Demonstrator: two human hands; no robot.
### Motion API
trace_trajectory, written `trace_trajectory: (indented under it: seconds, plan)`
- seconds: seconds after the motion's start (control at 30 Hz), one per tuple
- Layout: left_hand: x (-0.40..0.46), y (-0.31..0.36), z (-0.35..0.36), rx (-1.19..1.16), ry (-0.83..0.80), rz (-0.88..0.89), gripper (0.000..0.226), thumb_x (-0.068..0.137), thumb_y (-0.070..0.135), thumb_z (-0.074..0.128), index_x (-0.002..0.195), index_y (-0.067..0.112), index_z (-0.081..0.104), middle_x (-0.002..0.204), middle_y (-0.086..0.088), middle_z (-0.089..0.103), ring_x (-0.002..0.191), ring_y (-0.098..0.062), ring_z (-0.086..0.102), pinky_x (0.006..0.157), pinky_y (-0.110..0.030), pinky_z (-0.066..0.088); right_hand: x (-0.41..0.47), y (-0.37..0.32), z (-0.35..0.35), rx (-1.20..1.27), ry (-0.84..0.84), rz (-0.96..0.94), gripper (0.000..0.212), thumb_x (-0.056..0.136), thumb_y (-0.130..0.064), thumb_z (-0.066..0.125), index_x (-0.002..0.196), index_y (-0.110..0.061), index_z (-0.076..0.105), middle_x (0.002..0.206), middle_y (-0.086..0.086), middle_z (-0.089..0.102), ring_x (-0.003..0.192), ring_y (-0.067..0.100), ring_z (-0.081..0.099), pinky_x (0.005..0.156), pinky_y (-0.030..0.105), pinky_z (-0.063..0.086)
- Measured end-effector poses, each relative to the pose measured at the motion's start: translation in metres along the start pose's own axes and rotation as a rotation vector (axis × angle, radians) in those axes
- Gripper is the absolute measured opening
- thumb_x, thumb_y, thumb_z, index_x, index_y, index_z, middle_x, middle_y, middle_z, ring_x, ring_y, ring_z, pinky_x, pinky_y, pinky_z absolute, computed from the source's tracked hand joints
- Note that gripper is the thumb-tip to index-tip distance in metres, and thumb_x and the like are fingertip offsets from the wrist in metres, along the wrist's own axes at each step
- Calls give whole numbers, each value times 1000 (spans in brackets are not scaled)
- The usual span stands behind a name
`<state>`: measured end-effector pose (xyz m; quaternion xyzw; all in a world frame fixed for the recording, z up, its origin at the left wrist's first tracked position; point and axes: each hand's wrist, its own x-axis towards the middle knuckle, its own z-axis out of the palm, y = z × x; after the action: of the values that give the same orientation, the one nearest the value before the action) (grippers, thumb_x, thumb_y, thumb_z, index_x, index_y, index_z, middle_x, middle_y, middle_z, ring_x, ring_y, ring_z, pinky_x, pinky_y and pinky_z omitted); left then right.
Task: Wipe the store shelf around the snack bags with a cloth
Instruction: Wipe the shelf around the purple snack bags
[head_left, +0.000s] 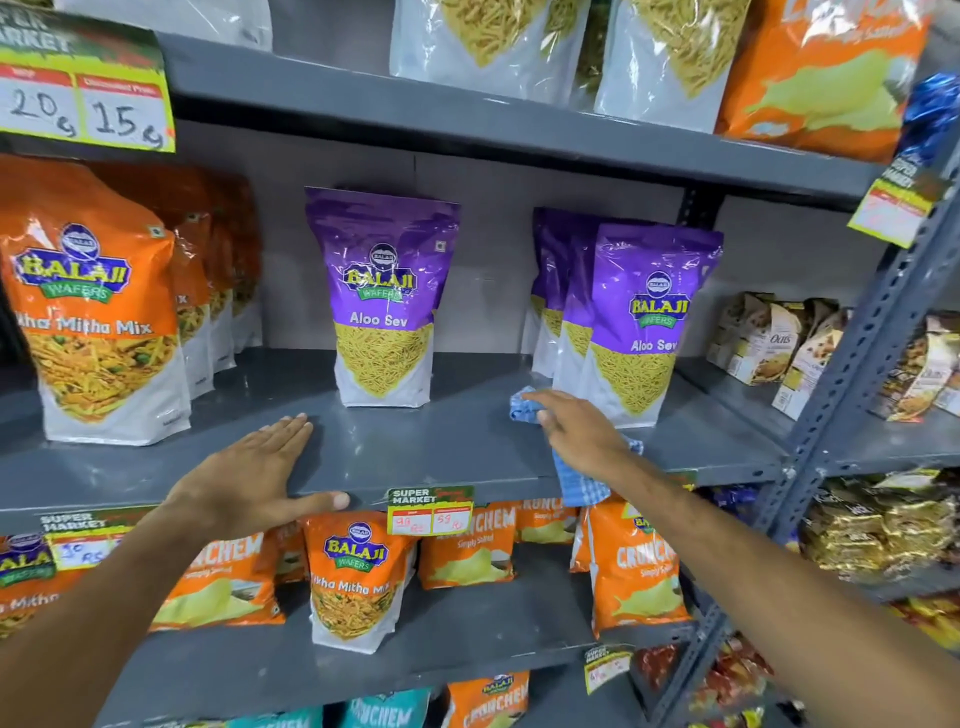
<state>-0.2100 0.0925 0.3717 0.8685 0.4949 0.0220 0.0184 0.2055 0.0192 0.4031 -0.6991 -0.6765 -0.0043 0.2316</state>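
Right hand (576, 434) presses blue cloth (574, 478) flat on grey shelf (415, 441).

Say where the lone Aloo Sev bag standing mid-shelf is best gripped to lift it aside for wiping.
Probably the flat purple top of the lone Aloo Sev bag, pinched from the front. It stands upright and apart from its neighbours, with open space above it. The free left hand, flat on the shelf, is nearest; the right hand presses the cloth.
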Motion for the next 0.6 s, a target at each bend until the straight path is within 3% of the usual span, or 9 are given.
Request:
trace_trajectory:
  seconds: [0.1,0.2,0.27,0.37,0.43,0.53,0.6]
  plan:
    - [2,-1,2,1,-5,-5,145,58,113,9,169,20,-5,178,4,-5,164,-13,1,133,-33,5,7,7,13,-70,-44,62,41,104,-19,44,144,-23,52,148,7,55,133,31,54,111,41,42]
    - [3,-3,4,-4,-3,-14,144,59,114,11,168,22,-6,177,5,-6,164,-12,1,134,-34,6,2,-4,17,11,-86,15,39,105,-21,44,142,-28,55,145,-3,58,130,21,55,103,29,42]
    - [3,-2,3,1,-4,-19,142,60,113,12,168,23,-6,177,7,-6,164,-12,1,133,-33,6,0,-16,13,202,-132,-6,36,106,-21,47,136,-35,60,128,-9,65,116,13,60,90,20,44]
    - [3,-1,2,10,-12,-26,142,60,113,12,168,23,-7,177,8,-7,164,-12,0,130,-31,3,30,-17,10,305,11,25,38,105,-20,46,135,-37,60,105,0,67,92,19,63,74,28,40]
    - [4,-2,3,5,-9,-27,141,61,113,14,168,24,-8,177,8,-8,164,-11,-2,130,-30,1,58,-9,21,231,37,93,39,106,-18,42,141,-29,56,113,7,66,100,25,61,79,25,37]
    - [4,-3,4,0,-2,-26,140,62,113,16,168,25,-9,176,9,-10,163,-10,-3,133,-32,3,99,-1,44,36,-91,147,43,106,-20,37,149,-21,46,149,14,52,136,32,48,105,34,37]
    - [6,-4,5,2,14,-27,139,64,112,19,168,25,-8,176,10,-10,163,-9,-4,134,-33,5,132,3,57,-33,-129,167,43,105,-22,35,147,-19,46,150,15,51,135,34,49,106,40,39]
